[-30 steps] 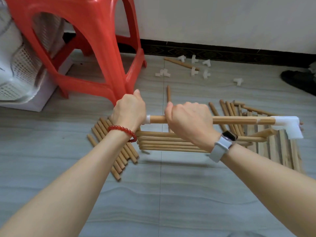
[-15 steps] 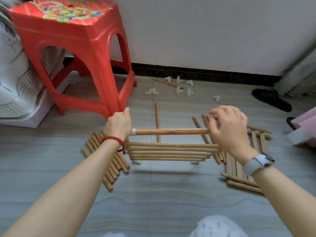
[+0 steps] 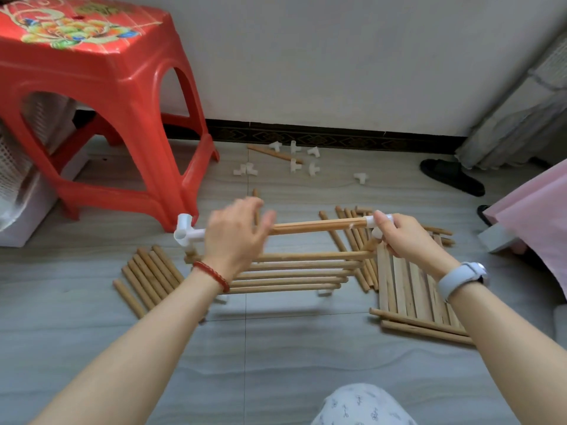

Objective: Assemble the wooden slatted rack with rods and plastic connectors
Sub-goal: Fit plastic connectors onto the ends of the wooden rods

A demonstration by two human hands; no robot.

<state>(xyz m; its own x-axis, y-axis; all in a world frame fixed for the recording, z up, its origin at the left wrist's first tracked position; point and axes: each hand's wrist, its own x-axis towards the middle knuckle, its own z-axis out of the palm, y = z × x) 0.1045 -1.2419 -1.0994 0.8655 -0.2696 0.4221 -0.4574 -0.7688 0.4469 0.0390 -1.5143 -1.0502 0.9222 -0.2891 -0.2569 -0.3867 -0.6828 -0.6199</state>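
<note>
Wooden top rod (image 3: 319,226) runs left-right between the hands; right hand (image 3: 399,233) fingers pinch its white plastic end connector (image 3: 376,221). Left hand (image 3: 236,237), fingers spread and released, hovers nearest the white plastic corner connector (image 3: 186,232).

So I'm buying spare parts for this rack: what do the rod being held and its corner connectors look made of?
The rod looks like unpainted light wood or bamboo: tan, matte, with faint lengthwise streaks. The left connector looks like moulded white plastic, smooth and slightly glossy. The right connector looks alike, though the right hand covers most of it.

floor (image 3: 276,357): grey tile | on it: loose rods (image 3: 147,276), white connectors (image 3: 306,161), red stool (image 3: 101,96)
</note>
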